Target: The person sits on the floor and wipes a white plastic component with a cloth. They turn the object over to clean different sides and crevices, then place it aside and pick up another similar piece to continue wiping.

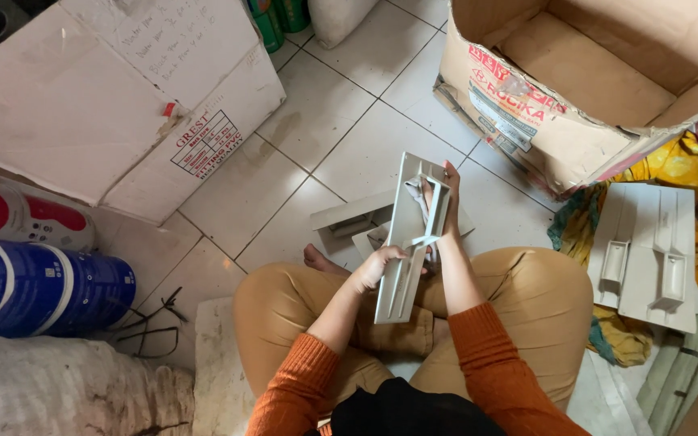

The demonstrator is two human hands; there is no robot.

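Head view: an open cardboard box [575, 89] sits at 1 o'clock, a stack of grey panels [648, 254] at 3 o'clock. At centre, above the lap, the left hand [375, 266] grips the grey plastic panel [409, 234] upright; the right hand [444, 194] presses a cloth [418, 194] against its ribbed face. Hold the panel steady; wipe along the ribs.

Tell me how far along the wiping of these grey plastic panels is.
Seemingly done: a stack of grey panels lies apart at the person's right. In hand: the left hand grips a long grey panel while the right hand presses a cloth onto it. Seemingly left: a few panels on the floor ahead. The open cardboard box looks empty.
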